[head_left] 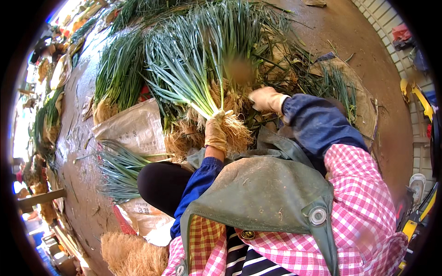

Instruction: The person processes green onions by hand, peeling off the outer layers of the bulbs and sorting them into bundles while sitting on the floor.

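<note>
My left hand (215,135), in a tan glove, is closed around the white stems of a bunch of green onions (208,98), just above its roots (235,131). The long green leaves of the bunch fan up and to the left over a larger heap of green onions (230,32). My right hand (268,100), gloved too, is beside the hanging roots at the heap's right side. Its fingers look curled together, and what they hold, if anything, is hidden. A green apron (262,193) covers my lap.
More green onions (119,69) lie at the left, and a smaller bunch (120,168) rests beside my knee. A printed sack (136,129) is spread under the heap. Trimmed roots (133,253) are piled at lower left. Loose leaves (338,87) lie on sacking at right. The floor (78,184) is wet.
</note>
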Tool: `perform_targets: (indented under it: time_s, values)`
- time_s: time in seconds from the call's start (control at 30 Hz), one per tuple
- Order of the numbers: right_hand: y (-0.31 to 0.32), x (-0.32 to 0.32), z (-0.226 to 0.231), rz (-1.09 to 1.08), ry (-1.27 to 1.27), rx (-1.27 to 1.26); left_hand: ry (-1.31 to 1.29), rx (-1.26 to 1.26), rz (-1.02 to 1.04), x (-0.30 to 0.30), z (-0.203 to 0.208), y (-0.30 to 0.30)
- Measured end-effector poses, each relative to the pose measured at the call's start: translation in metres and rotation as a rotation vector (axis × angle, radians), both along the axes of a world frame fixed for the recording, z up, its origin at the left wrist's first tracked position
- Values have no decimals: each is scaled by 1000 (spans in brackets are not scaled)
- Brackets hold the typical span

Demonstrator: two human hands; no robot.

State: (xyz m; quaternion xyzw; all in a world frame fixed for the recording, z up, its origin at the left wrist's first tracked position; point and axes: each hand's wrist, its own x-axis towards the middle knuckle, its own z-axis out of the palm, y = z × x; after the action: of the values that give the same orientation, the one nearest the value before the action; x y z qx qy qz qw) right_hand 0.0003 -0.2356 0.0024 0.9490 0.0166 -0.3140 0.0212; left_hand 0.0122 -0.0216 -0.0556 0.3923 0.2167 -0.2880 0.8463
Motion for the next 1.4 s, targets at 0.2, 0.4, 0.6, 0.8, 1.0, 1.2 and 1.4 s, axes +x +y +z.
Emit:
perform_targets:
  time_s: [0.2, 0.4, 0.6, 0.8, 1.0, 1.2, 1.4]
  values:
    - [51, 53, 7, -612, -272, 609, -45, -23, -18, -9, 4, -13]
    - [55, 59, 1, -383, -177, 273, -55, 37, -12, -12, 30, -8]
    - [9, 69, -34, -637, -344, 222, -42, -100, 44, -13, 56, -3]
    - [-9, 79, -35, -555, -320, 1044, -39, -96, 90, -6, 58, 11]
    - [13, 62, -9, -689, -13, 1872, -24, -105, 78, -11, 58, -3]
    - [79, 79, -6, -669, 132, 1884, -68, -111, 100, 7, 54, 13]
    - [49, 92, -11, -715, 38, 1873, -146, -104, -45, -16, 69, -17]
